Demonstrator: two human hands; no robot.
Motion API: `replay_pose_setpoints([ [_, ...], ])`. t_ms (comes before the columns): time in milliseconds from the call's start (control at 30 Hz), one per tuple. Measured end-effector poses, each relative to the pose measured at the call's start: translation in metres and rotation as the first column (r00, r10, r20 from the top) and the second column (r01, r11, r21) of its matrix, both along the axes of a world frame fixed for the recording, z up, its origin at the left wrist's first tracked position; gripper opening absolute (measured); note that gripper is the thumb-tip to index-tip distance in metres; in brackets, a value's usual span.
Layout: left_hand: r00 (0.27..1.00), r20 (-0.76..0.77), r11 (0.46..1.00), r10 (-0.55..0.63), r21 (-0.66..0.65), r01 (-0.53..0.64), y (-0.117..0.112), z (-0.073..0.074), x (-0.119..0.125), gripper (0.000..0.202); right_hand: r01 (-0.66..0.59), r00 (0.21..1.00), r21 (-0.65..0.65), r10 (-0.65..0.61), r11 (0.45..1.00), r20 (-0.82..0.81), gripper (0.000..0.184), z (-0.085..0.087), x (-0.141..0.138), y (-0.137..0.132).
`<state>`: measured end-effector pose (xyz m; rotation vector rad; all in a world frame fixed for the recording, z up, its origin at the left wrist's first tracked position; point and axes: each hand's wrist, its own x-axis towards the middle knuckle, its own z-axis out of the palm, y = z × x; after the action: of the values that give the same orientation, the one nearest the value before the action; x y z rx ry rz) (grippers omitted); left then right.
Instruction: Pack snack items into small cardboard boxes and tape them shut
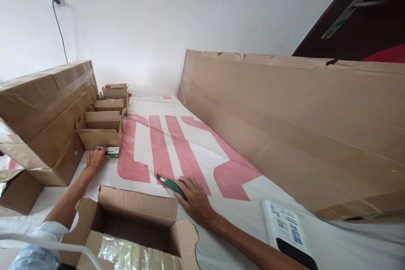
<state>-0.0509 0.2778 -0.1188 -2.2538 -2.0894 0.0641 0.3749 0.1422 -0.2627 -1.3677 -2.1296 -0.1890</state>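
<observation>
My left hand reaches out at the left, its fingers closed on the near end of a small green-and-white box. That little box lies in front of a row of open cardboard boxes. On the sheet to the right, my right hand has its fingers around the handle of a green utility knife. The knife's tip points away to the left. Between my forearms stands an open carton with raised flaps and clear tape on its near side; its visible inside is dark.
Taped cartons are stacked at the left, beside a smaller box. A long cardboard sheet stands along the right. A white device with a printed label lies near my right forearm. A pale curved bar crosses the lower left.
</observation>
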Motion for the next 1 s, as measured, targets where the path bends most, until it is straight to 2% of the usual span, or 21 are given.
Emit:
replay_pose_setpoints([
  [167,0.998,0.003,0.998,0.058,0.002,-0.058,0.027,0.010,0.013,0.036,0.009,1.000,0.026,-0.009,1.000,-0.002,0.033,0.000,-0.001,0.000],
  [300,0.997,0.037,0.998,0.068,0.005,-0.069,0.035,0.013,0.022,0.036,0.011,1.000,0.006,-0.011,1.000,-0.002,0.033,0.002,-0.002,0.000],
  [467,0.990,0.130,0.998,0.050,0.016,-0.053,0.022,0.022,0.025,0.040,0.012,1.000,-0.028,-0.013,1.000,-0.024,0.032,0.004,-0.004,0.002],
  [533,0.981,0.191,0.999,0.025,0.021,-0.029,0.014,0.033,0.023,0.041,0.006,1.000,-0.027,-0.006,1.000,-0.030,0.030,0.006,-0.005,0.002],
  [600,0.965,0.261,0.999,-0.015,0.036,0.005,0.003,0.051,0.018,0.041,0.002,1.000,-0.027,-0.003,1.000,-0.029,0.028,0.008,-0.006,0.003],
  [667,0.943,0.327,0.996,-0.068,0.079,0.044,-0.017,0.078,0.011,0.042,0.001,1.000,-0.029,-0.002,1.000,-0.023,0.028,0.010,-0.007,0.004],
  [733,0.904,0.400,0.983,-0.149,0.157,0.092,-0.049,0.111,0.003,0.050,0.001,1.000,-0.032,-0.001,1.000,-0.019,0.029,0.011,-0.009,0.004],
  [800,0.747,0.566,0.934,-0.348,0.279,0.224,-0.094,0.144,-0.002,0.054,0.001,1.000,-0.037,-0.002,0.999,-0.015,0.028,0.012,-0.009,0.006],
  [867,0.682,0.599,0.906,-0.420,0.231,0.355,-0.147,0.171,-0.002,0.052,0.004,1.000,-0.042,-0.005,0.999,-0.004,0.026,0.012,-0.010,0.007],
  [933,0.695,0.549,0.860,-0.465,0.093,0.502,-0.196,0.184,0.006,0.059,0.012,1.000,-0.043,-0.011,0.999,0.016,0.025,0.012,-0.011,0.009],
  [1000,0.738,0.441,0.810,-0.511,-0.041,0.585,-0.236,0.180,0.021,0.080,0.020,0.999,-0.044,-0.019,0.999,0.035,0.023,0.013,-0.013,0.011],
])
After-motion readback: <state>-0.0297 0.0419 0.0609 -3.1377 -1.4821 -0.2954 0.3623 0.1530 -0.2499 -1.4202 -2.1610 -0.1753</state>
